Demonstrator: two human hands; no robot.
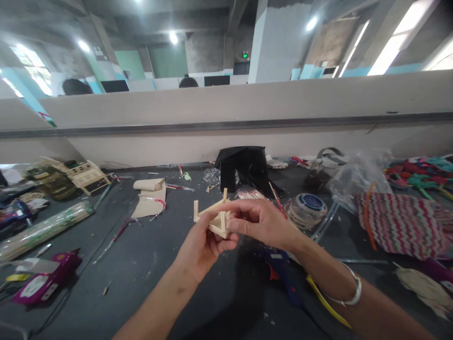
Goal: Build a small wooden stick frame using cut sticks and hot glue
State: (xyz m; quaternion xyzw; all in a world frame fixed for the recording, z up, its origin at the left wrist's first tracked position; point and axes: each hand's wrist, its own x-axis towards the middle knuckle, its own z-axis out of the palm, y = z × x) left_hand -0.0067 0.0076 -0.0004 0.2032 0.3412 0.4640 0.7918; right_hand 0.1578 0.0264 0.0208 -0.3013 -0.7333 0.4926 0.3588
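Note:
A small pale wooden-stick model [219, 227] is held above the dark tabletop, with short upright posts at its corners. My left hand [202, 243] is closed around its near left side and underside, the thumb along its edge. From the right, my right hand [260, 222] has its thumb and index finger closed at the near corner post. Those fingers hide part of the model's right side, and I cannot make out whether a separate stick is pinched there. Below my right forearm lies a blue hot glue gun [281, 271] with a red trigger.
A lidded jar [306, 211] and clear plastic bag [361, 172] stand right, beside a striped knitted piece [399, 224]. Black cloth [249, 165] lies behind my hands. Leftward are brown paper [150, 203], a wrapped stick bundle [46, 231], a purple glue gun [47, 278] and a wooden model [87, 175].

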